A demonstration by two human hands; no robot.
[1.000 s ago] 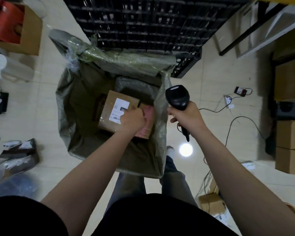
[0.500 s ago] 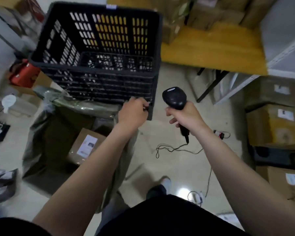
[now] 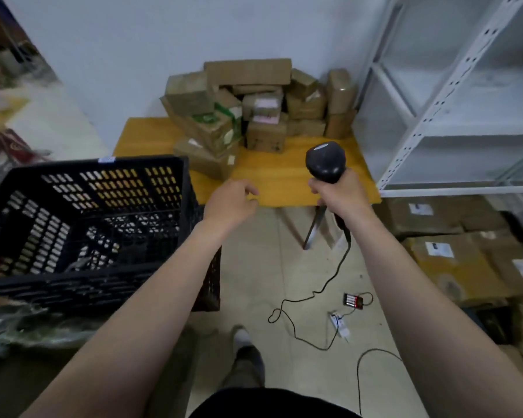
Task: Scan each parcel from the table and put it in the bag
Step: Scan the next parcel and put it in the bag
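Scanner (image 3: 325, 161) is gripped upright by R hand (image 3: 340, 194), over front of table (image 3: 284, 176). L hand (image 3: 230, 203) is held out empty, fingers loosely curled. Parcels (image 3: 254, 107) are piled at table's back; bag (image 3: 27, 327) is seen lower left, by black crate (image 3: 88, 224).

Both your arms stretched out in front, your left hand (image 3: 228, 203) empty and loosely curled, your right hand (image 3: 340, 196) gripping the scanner (image 3: 325, 161)

brown cardboard parcels (image 3: 254, 110) piled on yellow table (image 3: 284, 179), beyond and left of the grip; black scanner (image 3: 325, 162) upright in right hand (image 3: 341, 199); bag (image 3: 21, 328), apparently crumpled, low left.
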